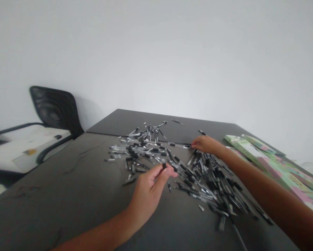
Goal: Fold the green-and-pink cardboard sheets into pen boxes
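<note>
A large heap of black and clear pens (pixel 198 170) lies spread over a dark grey table (pixel 75 195). My left hand (pixel 149 190) hovers at the near side of the heap, thumb and fingers pinched on a small black pen cap (pixel 163 164). My right hand (pixel 204 143) reaches across to the far side of the heap, its fingers closed on the end of a pen (pixel 179 144) that lies there. My right forearm passes over the right part of the pile.
A black mesh office chair (pixel 54 111) stands at the left beyond the table, beside a white surface (pixel 23 146). Green and pink flat boxes (pixel 276 164) lie along the table's right edge. A white wall rises behind.
</note>
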Available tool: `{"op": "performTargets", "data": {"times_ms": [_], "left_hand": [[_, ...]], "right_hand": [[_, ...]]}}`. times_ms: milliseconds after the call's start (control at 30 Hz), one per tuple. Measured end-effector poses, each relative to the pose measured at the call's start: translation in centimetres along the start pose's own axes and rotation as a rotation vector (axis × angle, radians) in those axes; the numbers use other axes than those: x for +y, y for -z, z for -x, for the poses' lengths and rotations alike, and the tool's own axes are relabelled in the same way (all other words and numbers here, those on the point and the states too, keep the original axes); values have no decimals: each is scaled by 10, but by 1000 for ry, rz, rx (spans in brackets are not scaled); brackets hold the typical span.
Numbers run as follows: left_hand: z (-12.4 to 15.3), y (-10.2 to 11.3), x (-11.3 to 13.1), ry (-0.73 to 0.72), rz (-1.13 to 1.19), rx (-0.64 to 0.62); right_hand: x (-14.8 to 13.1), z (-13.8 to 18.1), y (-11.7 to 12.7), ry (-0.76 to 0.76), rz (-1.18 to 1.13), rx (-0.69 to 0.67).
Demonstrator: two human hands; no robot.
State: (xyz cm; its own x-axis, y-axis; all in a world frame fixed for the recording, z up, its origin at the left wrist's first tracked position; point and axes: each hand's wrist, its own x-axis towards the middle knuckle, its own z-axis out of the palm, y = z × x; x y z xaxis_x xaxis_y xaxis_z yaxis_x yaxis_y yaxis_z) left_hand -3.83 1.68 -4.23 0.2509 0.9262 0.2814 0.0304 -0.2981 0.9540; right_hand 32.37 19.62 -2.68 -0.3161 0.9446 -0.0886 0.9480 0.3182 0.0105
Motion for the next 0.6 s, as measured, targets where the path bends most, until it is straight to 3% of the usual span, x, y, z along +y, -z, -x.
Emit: {"op": "performTargets", "data": {"times_ms": [167,267,400,600], "left_hand": [[1,1,-3,9,-13,-8],[1,0,-4,7,-15,-16],[0,-1,-3,-3,-8,-26],[-1,0,0,-4,-5,-24]], "right_hand": [[-3,-1,12,17,-30,-40],[-8,-5,16,26,-38,21],[-20,-14,8,106,-19,131],[-31,-26,-7,247,40,168]]}}
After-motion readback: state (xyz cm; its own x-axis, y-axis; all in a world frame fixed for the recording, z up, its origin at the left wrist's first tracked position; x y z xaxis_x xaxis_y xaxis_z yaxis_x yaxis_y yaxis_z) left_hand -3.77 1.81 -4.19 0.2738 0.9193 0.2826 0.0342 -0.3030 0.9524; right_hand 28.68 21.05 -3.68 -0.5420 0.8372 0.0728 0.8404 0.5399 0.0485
